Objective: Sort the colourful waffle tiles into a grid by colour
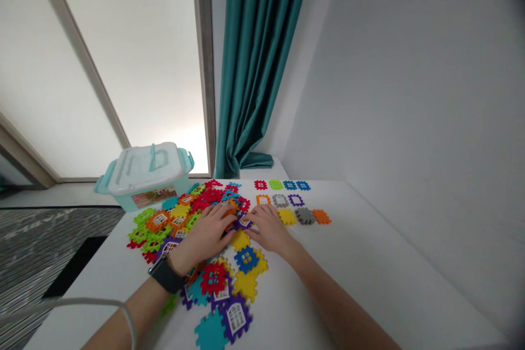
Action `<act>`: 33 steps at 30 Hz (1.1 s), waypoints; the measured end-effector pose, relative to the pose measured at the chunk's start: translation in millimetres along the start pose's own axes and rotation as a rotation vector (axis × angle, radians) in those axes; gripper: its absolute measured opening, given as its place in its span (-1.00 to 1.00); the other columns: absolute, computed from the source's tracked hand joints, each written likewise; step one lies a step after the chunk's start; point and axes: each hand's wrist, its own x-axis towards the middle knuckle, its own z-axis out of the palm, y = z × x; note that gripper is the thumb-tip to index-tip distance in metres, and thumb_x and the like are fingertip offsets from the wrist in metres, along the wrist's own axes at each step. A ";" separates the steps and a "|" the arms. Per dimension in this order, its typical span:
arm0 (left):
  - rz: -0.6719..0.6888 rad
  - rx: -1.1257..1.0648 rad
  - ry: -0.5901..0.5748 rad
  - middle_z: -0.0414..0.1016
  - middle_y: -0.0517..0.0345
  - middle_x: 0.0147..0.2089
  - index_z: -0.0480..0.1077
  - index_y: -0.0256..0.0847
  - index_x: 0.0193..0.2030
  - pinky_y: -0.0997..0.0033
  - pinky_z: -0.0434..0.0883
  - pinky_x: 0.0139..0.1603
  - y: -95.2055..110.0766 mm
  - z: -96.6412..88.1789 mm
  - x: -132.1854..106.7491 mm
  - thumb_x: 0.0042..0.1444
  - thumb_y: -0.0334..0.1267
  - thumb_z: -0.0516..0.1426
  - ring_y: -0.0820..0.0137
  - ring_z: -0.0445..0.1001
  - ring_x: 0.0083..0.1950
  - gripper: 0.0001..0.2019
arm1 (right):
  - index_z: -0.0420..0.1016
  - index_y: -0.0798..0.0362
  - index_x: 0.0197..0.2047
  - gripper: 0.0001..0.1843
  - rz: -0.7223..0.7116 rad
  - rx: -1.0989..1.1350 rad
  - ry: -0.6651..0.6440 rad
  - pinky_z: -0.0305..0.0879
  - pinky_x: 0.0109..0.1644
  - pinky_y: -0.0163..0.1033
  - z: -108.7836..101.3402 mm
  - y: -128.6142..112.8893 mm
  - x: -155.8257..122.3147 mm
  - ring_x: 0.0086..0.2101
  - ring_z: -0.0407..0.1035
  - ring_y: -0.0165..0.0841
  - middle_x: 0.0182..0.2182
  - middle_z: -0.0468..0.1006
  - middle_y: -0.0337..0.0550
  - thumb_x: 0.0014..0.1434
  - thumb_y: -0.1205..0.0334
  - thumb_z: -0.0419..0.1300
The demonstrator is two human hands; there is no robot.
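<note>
A heap of interlocking building tiles (213,194) in many colours covers the left and middle of the white table. My left hand (211,232) lies over the heap with its fingers spread, a dark watch on its wrist. To its right, my right hand (268,227) rests at the heap's edge, its fingers and thumb apart. Between the fingertips of both hands is a purple window tile (245,222), which the right fingertips appear to touch. A yellow tile (240,240) lies just below them. Tiles under my left palm are hidden.
Sorted tiles stand in rows beyond my right hand, among them a grey tile (304,216) and an orange tile (321,216). A lidded plastic box (150,172) sits at the back left. A cable (94,302) crosses the lower left. A wall borders the right.
</note>
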 end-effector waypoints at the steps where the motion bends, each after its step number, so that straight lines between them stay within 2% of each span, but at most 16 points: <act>1: -0.001 0.000 0.005 0.44 -0.06 0.23 0.48 -0.10 0.06 -0.08 0.32 0.29 -0.6 0.0 -2.4 0.32 -0.22 0.08 0.06 0.37 0.28 -0.75 | 0.55 -0.11 -0.01 -0.75 0.007 -0.004 -0.003 0.13 0.23 0.08 1.0 0.0 0.4 0.02 0.34 -0.14 -0.12 0.52 -0.11 0.24 0.15 0.34; 8: -0.003 -0.021 0.070 0.42 -0.03 0.26 0.49 -0.10 0.05 -0.05 0.33 0.27 -6.5 0.4 -14.7 0.33 -0.28 0.04 0.09 0.38 0.26 -0.74 | 0.52 -0.05 -0.01 -0.68 0.064 -0.048 0.038 0.14 0.24 0.08 4.0 -1.2 3.0 0.01 0.36 -0.11 -0.13 0.55 -0.07 0.15 0.24 0.36; 14: -0.041 -0.028 0.101 0.45 -0.04 0.23 0.43 -0.13 0.15 -0.08 0.33 0.25 -14.0 -2.9 -18.6 0.31 -0.28 0.06 0.08 0.40 0.22 -0.69 | 0.46 -0.01 0.06 -0.62 0.143 -0.007 0.141 0.14 0.26 0.15 -8.1 -5.0 4.7 0.06 0.37 -0.05 -0.04 0.57 0.01 0.15 0.32 0.28; 19: -0.025 -0.047 0.149 0.42 -0.05 0.22 0.32 -0.11 0.28 -0.06 0.31 0.30 -21.1 -9.3 -17.0 0.26 -0.13 0.18 0.07 0.38 0.24 -0.54 | 0.42 0.02 0.09 -0.57 -0.033 0.137 0.202 0.22 0.28 0.11 -17.7 -23.0 12.4 0.13 0.35 -0.08 0.05 0.51 0.04 0.14 0.39 0.23; 22: -0.025 -0.055 0.194 0.38 -0.06 0.25 0.29 -0.08 0.31 -0.06 0.30 0.31 -26.2 -8.8 -19.7 0.19 -0.02 0.25 0.04 0.35 0.26 -0.42 | 0.39 0.01 0.14 -0.53 -0.106 0.172 0.204 0.18 0.34 0.17 -19.1 -37.1 17.4 0.19 0.31 -0.10 0.12 0.47 0.05 0.16 0.44 0.17; 27: -0.046 -0.047 0.235 0.37 -0.08 0.25 0.33 -0.08 0.26 -0.08 0.31 0.28 -30.6 -3.1 -26.9 0.19 0.01 0.26 0.02 0.35 0.25 -0.46 | 0.36 -0.04 0.20 -0.47 -0.137 0.207 0.235 0.13 0.39 0.24 -11.1 -53.2 17.1 0.26 0.26 -0.11 0.16 0.45 0.04 0.18 0.46 0.13; 33: -0.047 0.002 0.211 0.38 -0.10 0.24 0.38 -0.12 0.19 -0.09 0.30 0.28 -29.6 -1.8 -33.2 0.16 0.02 0.30 0.01 0.36 0.24 -0.48 | 0.33 -0.02 0.23 -0.48 -0.172 0.258 0.316 0.11 0.41 0.23 3.2 -55.0 7.5 0.23 0.30 -0.13 0.13 0.47 0.03 0.20 0.43 0.11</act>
